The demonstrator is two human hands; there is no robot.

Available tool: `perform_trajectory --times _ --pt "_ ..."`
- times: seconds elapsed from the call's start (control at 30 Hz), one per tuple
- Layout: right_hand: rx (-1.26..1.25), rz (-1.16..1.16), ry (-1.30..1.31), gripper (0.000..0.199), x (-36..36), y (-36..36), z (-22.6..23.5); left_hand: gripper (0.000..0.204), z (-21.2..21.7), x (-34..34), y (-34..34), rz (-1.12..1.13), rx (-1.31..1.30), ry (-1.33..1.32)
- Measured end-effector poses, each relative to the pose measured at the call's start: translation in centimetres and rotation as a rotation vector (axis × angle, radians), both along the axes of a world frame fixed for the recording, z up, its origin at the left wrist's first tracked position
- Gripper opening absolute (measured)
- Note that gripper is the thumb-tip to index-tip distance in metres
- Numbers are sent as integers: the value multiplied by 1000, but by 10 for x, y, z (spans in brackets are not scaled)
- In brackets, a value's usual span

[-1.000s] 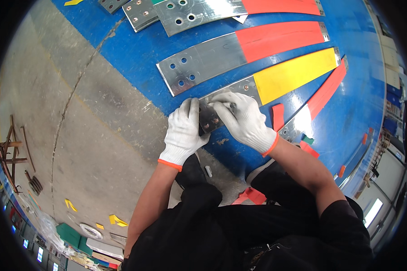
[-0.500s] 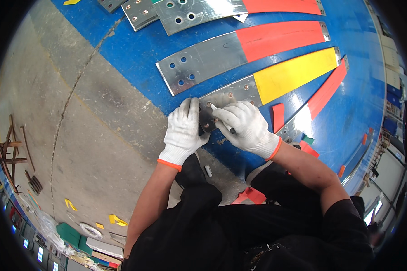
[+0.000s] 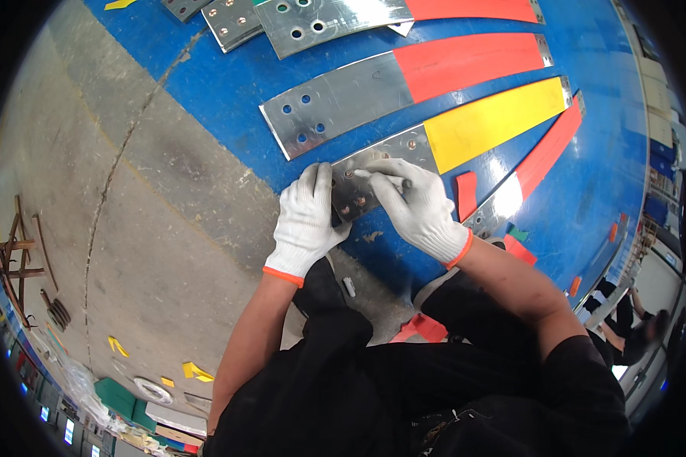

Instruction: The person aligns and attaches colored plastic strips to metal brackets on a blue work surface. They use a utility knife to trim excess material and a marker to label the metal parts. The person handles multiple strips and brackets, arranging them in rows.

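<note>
In front of me lies a metal bar (image 3: 397, 146) with copper-lined holes at its near end and a yellow sleeve (image 3: 499, 123) over its far part. My left hand (image 3: 302, 221), in a white knit glove with an orange cuff, grips that end, fingers along its left edge and thumb at the lower corner. A slim pen-like tool (image 3: 362, 174) is pinched in my gloved right hand (image 3: 418, 206). Its pale tip is close to one of the holes; whether it touches cannot be made out. The fingers cover most of the tool.
Beyond lies a red-sleeved bar (image 3: 370, 81), with further drilled bars (image 3: 331, 30) behind. Another red-sleeved bar (image 3: 540, 156) and a loose red strip (image 3: 466, 196) are at right. All rest on blue flooring (image 3: 206, 129). A small white piece (image 3: 349, 286) lies near my foot. Another person (image 3: 631, 327) is at far right.
My right hand has lifted and turned slightly, and its tool tip now points left, uncovering lower holes. The left hand stays on the bar's end. Another person has come into view at right.
</note>
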State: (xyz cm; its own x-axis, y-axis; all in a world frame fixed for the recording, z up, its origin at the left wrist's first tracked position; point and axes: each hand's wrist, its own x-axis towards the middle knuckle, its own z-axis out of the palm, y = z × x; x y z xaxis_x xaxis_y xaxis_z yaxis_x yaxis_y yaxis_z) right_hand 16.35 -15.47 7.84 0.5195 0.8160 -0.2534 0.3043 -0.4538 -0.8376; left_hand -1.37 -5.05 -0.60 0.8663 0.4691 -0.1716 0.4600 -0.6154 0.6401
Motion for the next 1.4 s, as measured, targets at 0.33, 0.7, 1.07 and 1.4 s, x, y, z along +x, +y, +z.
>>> perform_trajectory --times 0.33,0.7,1.07,1.4 --pt "95 574 -393 29 -16 -51 4 120 -2 1 0 -6 15 1" --pt "98 464 -387 24 -27 -38 -9 117 0 2 1 -12 72 -52" --pt "-71 595 -523 11 -34 -5 2 116 -15 -2 0 -19 142 -63" --pt "75 638 -526 25 -6 -53 6 116 -2 -1 0 -6 24 -18"
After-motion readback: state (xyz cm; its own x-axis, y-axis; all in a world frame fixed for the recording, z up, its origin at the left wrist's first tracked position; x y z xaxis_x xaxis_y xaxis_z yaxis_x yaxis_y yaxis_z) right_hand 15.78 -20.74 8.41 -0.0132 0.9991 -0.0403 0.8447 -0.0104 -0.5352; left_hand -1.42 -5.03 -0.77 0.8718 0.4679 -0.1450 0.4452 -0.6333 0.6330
